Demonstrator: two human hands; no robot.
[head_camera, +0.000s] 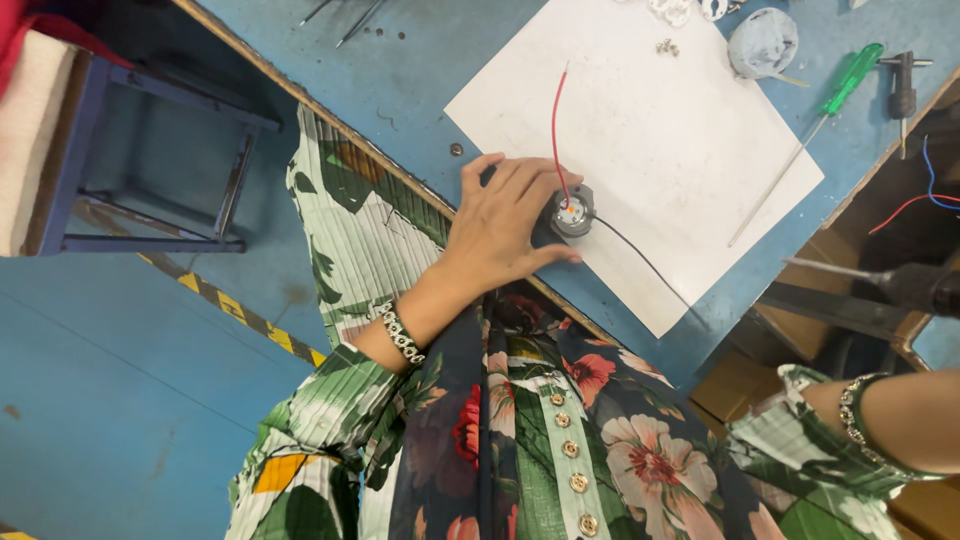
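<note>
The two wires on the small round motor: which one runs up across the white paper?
The red wire; it rises from the motor by the left hand. The black wire trails down-right.
</note>
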